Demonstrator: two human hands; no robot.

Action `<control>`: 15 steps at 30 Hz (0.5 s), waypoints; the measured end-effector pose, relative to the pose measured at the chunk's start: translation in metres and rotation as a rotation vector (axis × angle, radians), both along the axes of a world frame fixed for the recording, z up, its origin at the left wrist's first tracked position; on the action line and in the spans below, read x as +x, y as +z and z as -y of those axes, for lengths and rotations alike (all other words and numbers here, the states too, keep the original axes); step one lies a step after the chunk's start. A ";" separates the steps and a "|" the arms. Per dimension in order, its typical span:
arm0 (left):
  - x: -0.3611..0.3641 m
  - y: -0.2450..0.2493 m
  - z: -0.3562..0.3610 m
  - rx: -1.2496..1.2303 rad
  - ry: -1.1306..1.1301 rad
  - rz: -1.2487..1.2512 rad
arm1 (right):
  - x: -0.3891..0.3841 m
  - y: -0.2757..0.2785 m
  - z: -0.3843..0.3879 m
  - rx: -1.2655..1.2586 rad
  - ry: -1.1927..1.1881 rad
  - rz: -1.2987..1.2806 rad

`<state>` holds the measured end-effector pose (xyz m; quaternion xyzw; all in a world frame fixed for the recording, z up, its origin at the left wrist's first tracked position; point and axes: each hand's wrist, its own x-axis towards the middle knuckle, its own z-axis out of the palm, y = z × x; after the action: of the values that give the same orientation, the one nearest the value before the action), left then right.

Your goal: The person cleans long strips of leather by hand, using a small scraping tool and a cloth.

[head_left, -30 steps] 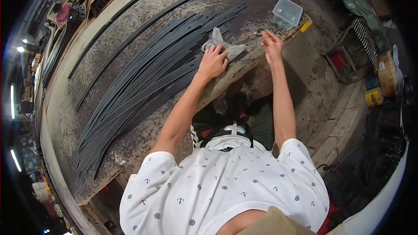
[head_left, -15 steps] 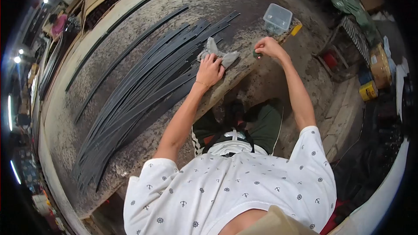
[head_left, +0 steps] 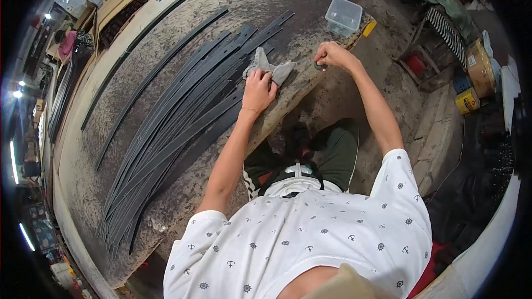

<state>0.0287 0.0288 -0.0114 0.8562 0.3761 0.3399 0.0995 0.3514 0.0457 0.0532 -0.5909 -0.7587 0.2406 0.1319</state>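
My left hand (head_left: 259, 89) rests on a crumpled grey cloth (head_left: 281, 72) near the table's front edge, its fingers bent over the cloth. Beside it, long dark flat strips (head_left: 183, 97) lie in a fanned pile across the table (head_left: 88, 188). At the edge, farther right, my right hand (head_left: 331, 55) pinches a small dark green object (head_left: 320, 67), mostly covered by the fingers. Beyond that hand stands a clear plastic container (head_left: 344, 16).
A yellow object (head_left: 369, 29) sits at the table's right corner. Right of the table are a stool-like frame (head_left: 421, 66), a yellow can (head_left: 467, 101) and a cardboard box (head_left: 480, 69). Another person in pink (head_left: 67, 46) is far left.
The view has shifted slightly, so the table and both hands appear a little farther left. Both hands keep nearly the same pose, with the small object still in my right fingers.
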 end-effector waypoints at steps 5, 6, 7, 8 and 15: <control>0.000 0.002 -0.001 0.048 -0.004 -0.096 | -0.001 0.007 0.003 -0.012 0.013 0.016; 0.001 0.001 -0.001 0.095 0.006 -0.091 | 0.000 0.008 0.002 -0.036 0.009 0.025; 0.001 0.002 -0.002 0.101 0.006 -0.091 | 0.000 0.010 0.001 -0.030 0.008 0.025; 0.002 0.001 -0.001 0.080 0.014 -0.118 | 0.000 0.010 0.001 -0.050 -0.007 0.022; 0.003 0.000 -0.002 0.093 0.004 -0.131 | 0.009 0.007 -0.001 -0.077 -0.102 -0.168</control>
<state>0.0320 0.0311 -0.0115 0.8796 0.3672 0.3004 0.0344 0.3605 0.0472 0.0599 -0.6110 -0.7041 0.3112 0.1846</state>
